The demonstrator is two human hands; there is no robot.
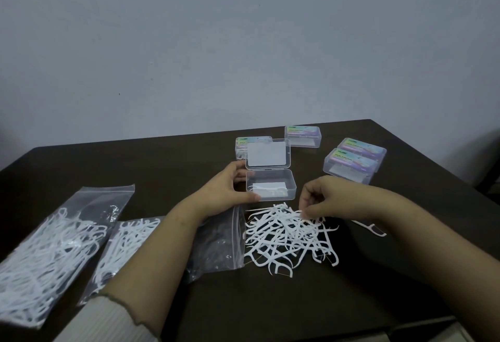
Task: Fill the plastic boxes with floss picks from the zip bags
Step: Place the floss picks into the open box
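A person's left hand (230, 187) grips the left end of an open clear plastic box (270, 184) on a dark table (167, 163), a few floss picks lying inside it. The right hand (327, 198), fingers curled, pinches at a loose pile of white floss picks (286, 236) just before the box. Two filled zip bags (51, 244) lie at left, an emptied bag (216, 244) beside the pile, and four closed boxes (351, 163) behind.

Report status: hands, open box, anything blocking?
Left hand steadies open box, few picks inside. Right hand pinching picks from loose pile. Nothing blocking.
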